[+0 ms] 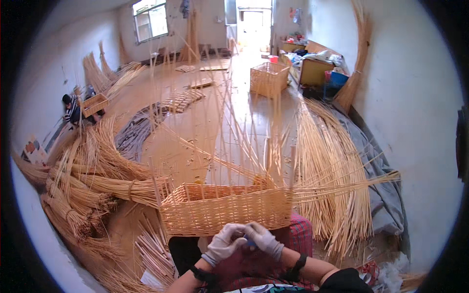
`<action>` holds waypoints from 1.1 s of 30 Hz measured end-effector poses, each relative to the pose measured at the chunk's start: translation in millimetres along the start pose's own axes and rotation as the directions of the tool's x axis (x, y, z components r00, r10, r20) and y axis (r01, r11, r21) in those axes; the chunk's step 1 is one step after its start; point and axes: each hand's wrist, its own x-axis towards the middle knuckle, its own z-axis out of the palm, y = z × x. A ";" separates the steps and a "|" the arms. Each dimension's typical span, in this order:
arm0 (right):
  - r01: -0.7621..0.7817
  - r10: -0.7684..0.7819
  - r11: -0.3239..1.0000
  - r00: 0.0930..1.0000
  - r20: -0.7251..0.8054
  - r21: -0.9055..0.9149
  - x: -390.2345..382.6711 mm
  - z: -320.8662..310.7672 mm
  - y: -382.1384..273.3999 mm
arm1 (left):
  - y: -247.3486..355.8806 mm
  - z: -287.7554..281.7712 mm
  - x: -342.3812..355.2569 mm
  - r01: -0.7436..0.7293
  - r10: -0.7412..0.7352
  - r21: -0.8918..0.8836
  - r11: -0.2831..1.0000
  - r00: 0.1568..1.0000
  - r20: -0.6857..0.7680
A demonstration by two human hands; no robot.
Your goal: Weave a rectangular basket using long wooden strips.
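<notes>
The gloved left hand (223,244) and right hand (265,240) meet near the wicker basket (227,212)'s lower edge; either grip, I cannot tell. Littered floor (178,146) stretches beyond its far rim.

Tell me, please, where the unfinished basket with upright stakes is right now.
In the head view, the unfinished basket is below centre, directly beyond the gloved left hand and right hand, with long pale canes to its right.
</notes>
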 end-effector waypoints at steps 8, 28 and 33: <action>0.262 -0.409 0.782 0.901 -0.148 -0.565 -17.7 -14.4 -33.0 | 24.5 21.9 15.6 0.095 -0.076 0.247 0.964 0.993 -0.088; 0.141 -0.779 -0.047 0.614 0.124 -0.989 68.6 -207.7 -221.8 | 31.3 -363.9 93.3 0.394 -0.011 0.343 0.853 0.669 -0.743; 0.094 -0.824 -0.032 0.561 0.080 -0.995 85.2 -217.6 -207.7 | 11.3 -367.6 99.4 -0.093 0.198 0.190 0.977 0.719 -0.666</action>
